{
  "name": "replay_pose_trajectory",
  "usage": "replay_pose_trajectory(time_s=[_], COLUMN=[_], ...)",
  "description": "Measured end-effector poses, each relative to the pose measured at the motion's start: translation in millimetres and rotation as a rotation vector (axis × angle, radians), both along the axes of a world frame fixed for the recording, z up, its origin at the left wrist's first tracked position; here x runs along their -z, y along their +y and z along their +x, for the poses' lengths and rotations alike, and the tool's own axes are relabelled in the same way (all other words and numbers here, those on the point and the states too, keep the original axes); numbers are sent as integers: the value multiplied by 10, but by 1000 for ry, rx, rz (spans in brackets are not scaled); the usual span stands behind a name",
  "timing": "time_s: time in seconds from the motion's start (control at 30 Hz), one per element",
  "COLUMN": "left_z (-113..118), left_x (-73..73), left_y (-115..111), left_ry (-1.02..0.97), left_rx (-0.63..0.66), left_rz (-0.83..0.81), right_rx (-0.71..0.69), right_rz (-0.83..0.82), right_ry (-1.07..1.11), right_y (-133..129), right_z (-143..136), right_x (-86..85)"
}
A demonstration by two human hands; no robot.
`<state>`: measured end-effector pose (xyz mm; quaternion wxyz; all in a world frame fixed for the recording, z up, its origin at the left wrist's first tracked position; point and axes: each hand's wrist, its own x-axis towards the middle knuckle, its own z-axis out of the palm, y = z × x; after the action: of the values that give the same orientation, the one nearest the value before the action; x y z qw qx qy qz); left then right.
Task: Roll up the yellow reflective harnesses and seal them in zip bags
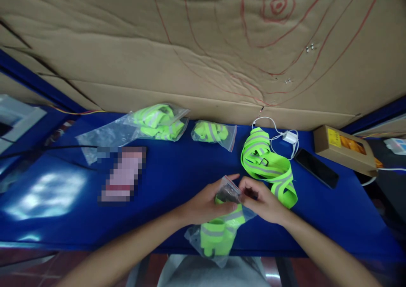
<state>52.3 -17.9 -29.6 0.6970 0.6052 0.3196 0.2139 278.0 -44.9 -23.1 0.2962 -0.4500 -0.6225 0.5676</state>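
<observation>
A clear zip bag (218, 236) with a folded neon-yellow reflective strap inside lies at the table's front edge, its lower end jutting over it. My left hand (211, 202) is closed on the bag near its top, thumb across the front. At the red-lined zip opening, my right hand (260, 198) pinches the bag's right corner with curled fingers. Just beyond the right hand sits a loose, coiled reflective strap (269, 164) in neon yellow with grey stripes and a dark buckle.
Bagged straps (161, 122) and a smaller bagged strap (211, 131) lie along the cardboard wall (127, 67). A white charger (289, 137) with cable, a black phone (317, 167) and a cardboard box (345, 151) are at right. A blurred-out pinkish item (123, 175) rests left on the blue table (168, 172).
</observation>
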Motion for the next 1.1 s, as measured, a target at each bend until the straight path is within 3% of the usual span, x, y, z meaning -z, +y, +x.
replay_pose_trajectory(time_s=[0.63, 0.8, 1.1], left_z=[4, 25, 14], left_x=[-2, -36, 21], left_y=[0, 11, -10], left_ry=[47, 13, 80], left_rx=[178, 194, 206], left_rz=[69, 87, 94], right_rx=[-1, 100, 118], right_rz=[-78, -22, 57], right_ry=[90, 71, -58], right_y=[-58, -84, -103], right_z=[-69, -113, -151], right_x=[22, 48, 68])
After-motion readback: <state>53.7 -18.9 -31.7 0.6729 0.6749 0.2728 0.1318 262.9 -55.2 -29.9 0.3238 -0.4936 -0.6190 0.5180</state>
